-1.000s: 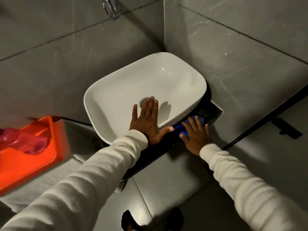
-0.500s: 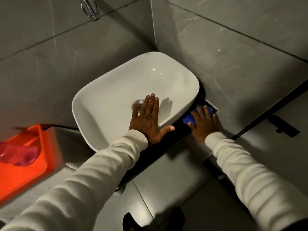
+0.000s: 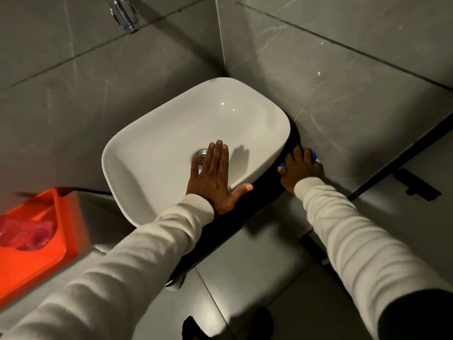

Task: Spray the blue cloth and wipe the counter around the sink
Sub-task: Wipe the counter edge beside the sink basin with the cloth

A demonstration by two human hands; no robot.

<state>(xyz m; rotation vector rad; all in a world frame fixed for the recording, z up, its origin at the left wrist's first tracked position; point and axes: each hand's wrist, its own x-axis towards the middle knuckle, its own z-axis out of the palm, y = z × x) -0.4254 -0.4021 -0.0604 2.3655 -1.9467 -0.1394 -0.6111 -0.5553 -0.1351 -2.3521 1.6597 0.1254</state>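
From the head camera I see my left hand point(image 3: 212, 179) spread flat, fingers together, over the near rim of the white sink point(image 3: 171, 133), gripping nothing, thumb out along the rim's edge. My right hand point(image 3: 299, 170) presses palm-down on the blue cloth point(image 3: 313, 155), which lies on the black counter point(image 3: 259, 195) in the narrow strip between the sink's right side and the grey tiled wall point(image 3: 343, 94). Only slivers of cloth show past my fingers. A chrome tap point(image 3: 125, 13) juts out above. An orange tray point(image 3: 36, 251) sits far left.
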